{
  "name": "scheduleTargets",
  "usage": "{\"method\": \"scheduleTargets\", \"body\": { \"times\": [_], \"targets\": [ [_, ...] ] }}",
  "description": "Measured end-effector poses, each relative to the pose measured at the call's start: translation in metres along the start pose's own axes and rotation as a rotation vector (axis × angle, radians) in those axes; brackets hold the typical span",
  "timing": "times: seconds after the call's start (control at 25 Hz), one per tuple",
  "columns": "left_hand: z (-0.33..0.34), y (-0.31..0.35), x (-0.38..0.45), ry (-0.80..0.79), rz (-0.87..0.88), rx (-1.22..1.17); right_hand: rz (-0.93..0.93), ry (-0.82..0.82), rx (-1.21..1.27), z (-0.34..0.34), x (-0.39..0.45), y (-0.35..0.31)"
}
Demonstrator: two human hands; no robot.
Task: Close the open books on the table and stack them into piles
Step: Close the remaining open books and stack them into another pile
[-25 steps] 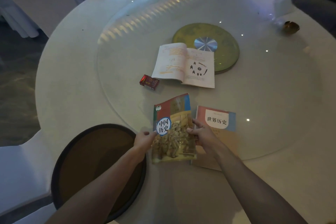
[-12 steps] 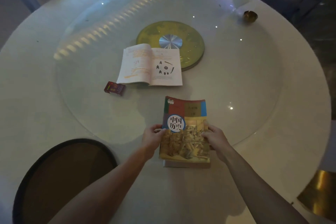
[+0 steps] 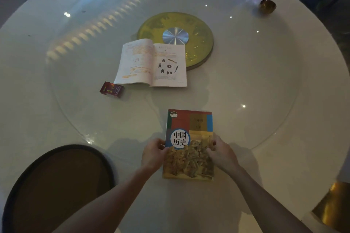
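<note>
Dimly, round white table [image 3: 284, 100], glass turntable [image 3: 246, 73]

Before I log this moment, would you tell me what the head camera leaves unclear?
- Whatever lies under the closed colourful history book: hidden by its cover, head view.
- Text on the open white book: too small and dim.
- Label of the small red box: too small.
- Round dark brown tray: cut off by the bottom edge.
- Gold object: cut off at the right edge.
- Left hand and right hand fingertips: partly behind the book's edges.

The closed book [image 3: 189, 143] between the fingers [image 3: 210, 150] had a glossy paper cover, and beyond them the glass turntable [image 3: 246, 85] shone smooth over the matt white surface [image 3: 28, 81].
</note>
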State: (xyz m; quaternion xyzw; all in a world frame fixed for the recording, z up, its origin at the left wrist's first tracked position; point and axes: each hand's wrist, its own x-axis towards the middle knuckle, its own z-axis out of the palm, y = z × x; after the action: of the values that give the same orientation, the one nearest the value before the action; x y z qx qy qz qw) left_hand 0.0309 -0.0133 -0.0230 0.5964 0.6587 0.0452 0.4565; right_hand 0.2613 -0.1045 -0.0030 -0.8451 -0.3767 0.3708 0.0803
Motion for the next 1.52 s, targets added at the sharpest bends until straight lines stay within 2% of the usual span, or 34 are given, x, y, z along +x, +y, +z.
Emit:
{"method": "scheduleTargets", "body": {
  "times": [0.16, 0.32, 0.56, 0.76, 0.92, 1.0, 1.12, 1.28, 1.52],
  "targets": [
    [-0.01, 0.002, 0.012, -0.085, 0.047, 0.127, 0.054, 0.023, -0.144, -0.02, 0.012, -0.013],
    [-0.036, 0.016, 0.047, -0.141, 0.137, 0.286, 0.039, 0.14, -0.112, -0.044, 0.055, -0.045],
    [-0.109, 0.07, 0.148, 0.099, 0.119, 0.021, -0.068, 0.171, 0.02, -0.072, 0.146, -0.139],
    [-0.158, 0.103, 0.21, 0.187, 0.151, 0.037, 0.006, 0.123, 0.285, -0.076, 0.202, -0.195],
    [-0.18, 0.098, 0.265, 0.277, -0.009, 0.108, 0.101, 0.143, 0.379, -0.058, 0.239, -0.214],
    [-0.188, 0.091, 0.286, 0.276, -0.119, 0.235, 0.181, 0.197, 0.458, -0.048, 0.253, -0.221],
    [-0.189, 0.086, 0.303, 0.259, -0.195, 0.304, 0.285, 0.172, 0.561, -0.038, 0.265, -0.23],
    [-0.193, 0.083, 0.318, 0.241, -0.304, 0.057, 0.31, 0.153, 0.675, -0.035, 0.271, -0.241],
    [-0.192, 0.092, 0.308, 0.148, -0.268, -0.233, 0.229, 0.084, 0.653, -0.032, 0.265, -0.23]
  ]
}}
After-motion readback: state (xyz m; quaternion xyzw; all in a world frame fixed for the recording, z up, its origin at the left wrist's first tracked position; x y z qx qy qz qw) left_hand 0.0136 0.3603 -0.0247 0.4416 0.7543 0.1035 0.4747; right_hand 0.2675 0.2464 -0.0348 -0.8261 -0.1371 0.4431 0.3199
